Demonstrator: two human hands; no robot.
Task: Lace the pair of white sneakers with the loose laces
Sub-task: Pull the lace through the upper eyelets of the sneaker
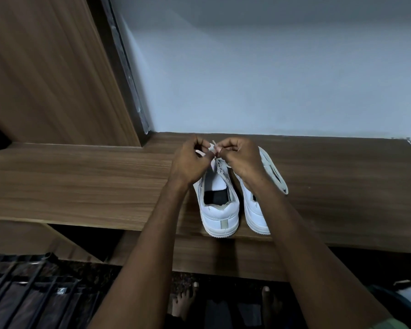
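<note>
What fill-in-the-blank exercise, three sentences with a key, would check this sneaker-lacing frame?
1. Both hands, the left hand and the right hand, pinch a white ____ above the left sneaker.
2. The two sneakers, including the right sneaker, stand on a ____ shelf with their heels toward the person.
3. The wall behind the shelf is plain and pale ____.

Missing words: lace; wooden; blue

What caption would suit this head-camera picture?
Both hands, left hand and right hand, pinch a white lace over the left sneaker on a wooden shelf.
</note>
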